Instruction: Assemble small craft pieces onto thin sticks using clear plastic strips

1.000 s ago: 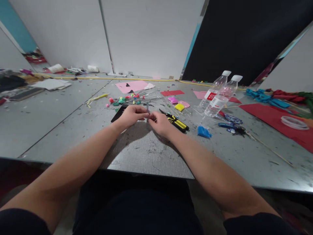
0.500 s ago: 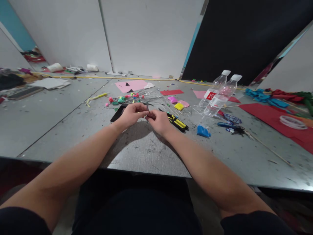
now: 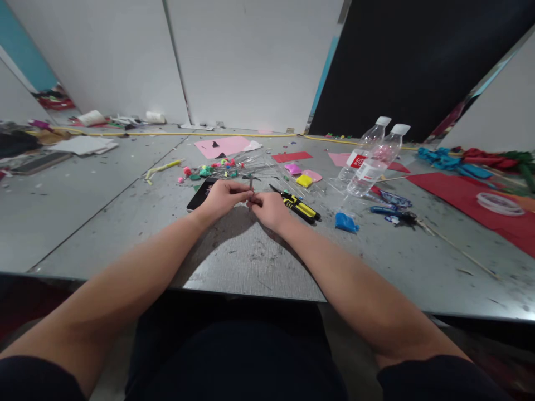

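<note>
A thin grey stick [image 3: 251, 185] stands nearly upright between the two hands, above the scuffed grey desk [image 3: 246, 250]. Its lower end is hidden where the fingertips meet; only the short upper part shows above them. The left hand [image 3: 223, 197] has its grip closed on the stick, thumb and fingers pinched together at the stick's left side. The right hand [image 3: 270, 207] meets it from the other side, fingers curled and pressed to the same spot, so both grips are clamped on the stick and the hands touch each other there.

Both forearms are bare and reach forward from the bottom corners, converging toward the middle of the desk; the wrists sit low, close to the surface, though whether they rest on it is unclear.

Just behind the left hand lies a flat black tablet-like slab [image 3: 199, 196], partly covered by that hand. Just right of the right hand lies a pair of black-and-yellow handled pliers [image 3: 298, 207]. Farther right are a crumpled blue lump [image 3: 345, 222] and two clear plastic bottles with white caps [image 3: 370, 159], lying tilted side by side; what they contain cannot be made out. Beyond the hands lies a scatter of small pink and green beads [image 3: 209, 169], and behind them a pink paper sheet [image 3: 223, 146].
</note>
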The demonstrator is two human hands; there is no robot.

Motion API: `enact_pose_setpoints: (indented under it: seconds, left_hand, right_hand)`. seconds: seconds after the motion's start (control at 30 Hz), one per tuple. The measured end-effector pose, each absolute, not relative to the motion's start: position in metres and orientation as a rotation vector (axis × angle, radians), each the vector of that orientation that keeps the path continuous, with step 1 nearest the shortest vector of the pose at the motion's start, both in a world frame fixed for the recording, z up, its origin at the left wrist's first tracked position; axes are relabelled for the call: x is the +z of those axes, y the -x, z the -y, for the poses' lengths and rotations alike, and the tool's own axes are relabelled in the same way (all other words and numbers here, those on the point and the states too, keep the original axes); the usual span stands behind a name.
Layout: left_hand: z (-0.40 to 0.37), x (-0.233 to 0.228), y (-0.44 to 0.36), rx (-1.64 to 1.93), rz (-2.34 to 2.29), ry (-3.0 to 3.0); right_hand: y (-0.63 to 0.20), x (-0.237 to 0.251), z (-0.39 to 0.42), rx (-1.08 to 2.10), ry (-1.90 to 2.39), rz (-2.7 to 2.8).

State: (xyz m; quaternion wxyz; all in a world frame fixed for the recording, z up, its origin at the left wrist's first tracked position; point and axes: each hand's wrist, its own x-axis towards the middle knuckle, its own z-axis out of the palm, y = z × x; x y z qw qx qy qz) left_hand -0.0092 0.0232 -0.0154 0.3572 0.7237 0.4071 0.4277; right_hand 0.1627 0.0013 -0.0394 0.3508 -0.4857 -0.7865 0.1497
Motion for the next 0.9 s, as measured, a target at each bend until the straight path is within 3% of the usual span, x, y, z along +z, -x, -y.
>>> enact_pose_setpoints:
  seconds: [0.43,0.9]
  left_hand:
    - [-0.023,-0.014,0.009,1.138,-0.955,-1.910]
    - [-0.018,-0.010,0.006,1.128,-0.924,-2.107]
  right_hand:
    - [-0.166,-0.032,0.002,0.269,1.240,2.027]
    - [-0.170,-0.028,-0.009,0.106,0.877,1.895]
